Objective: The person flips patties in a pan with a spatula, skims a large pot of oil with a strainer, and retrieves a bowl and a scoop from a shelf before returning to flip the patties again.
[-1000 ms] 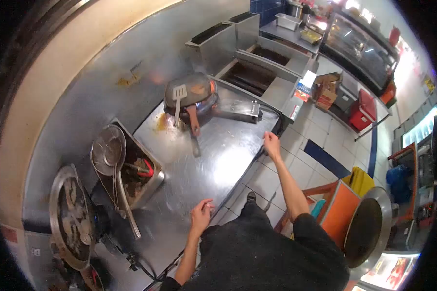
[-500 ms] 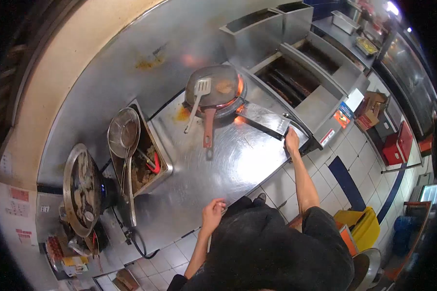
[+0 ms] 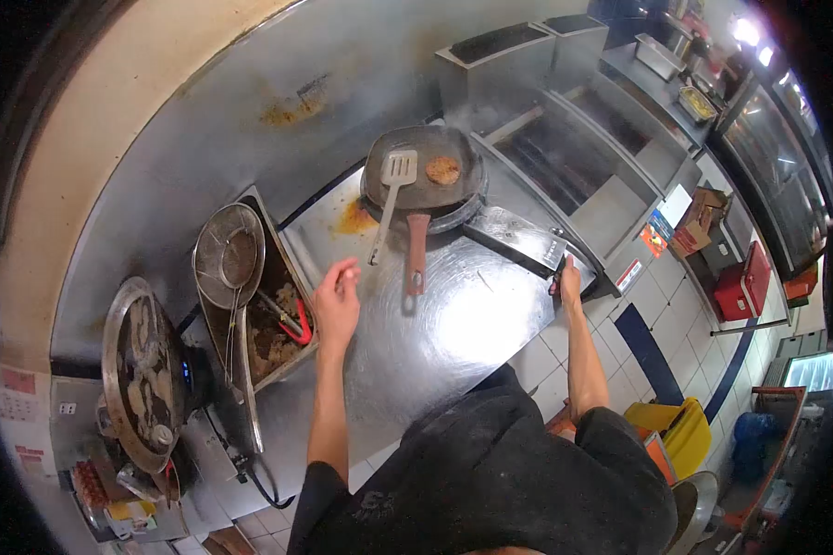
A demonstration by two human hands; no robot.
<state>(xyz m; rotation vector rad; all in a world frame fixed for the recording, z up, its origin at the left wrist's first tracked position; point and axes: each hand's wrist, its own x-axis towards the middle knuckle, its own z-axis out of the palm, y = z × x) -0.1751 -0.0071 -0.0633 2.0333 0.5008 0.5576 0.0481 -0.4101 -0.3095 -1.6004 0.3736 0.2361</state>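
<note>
A dark square pan (image 3: 426, 190) rests on the round burner, its brown handle pointing toward me. In the pan lies a small browned patty (image 3: 442, 170), with a slotted spatula (image 3: 399, 170) leaning over the left side. My left hand (image 3: 337, 301) is raised over the counter, left of the spatula's handle, fingers partly spread and nothing in them. At the right, my right hand (image 3: 570, 279) is closed at the control end of the burner's metal box (image 3: 516, 237); what its fingers grip there is too small to make out.
Left of the counter (image 3: 379, 370) are a deep tray (image 3: 319, 324) with a red-handled tool, a long-handled strainer (image 3: 230, 257) and a large wok (image 3: 120, 370). Metal fryers (image 3: 565, 166) stand behind right. A yellow bin (image 3: 690, 435) is at the lower right.
My left hand has moved up and forward over the counter, toward the spatula's handle. The flames seen around the pan are gone. My right hand stays at the box's end.
</note>
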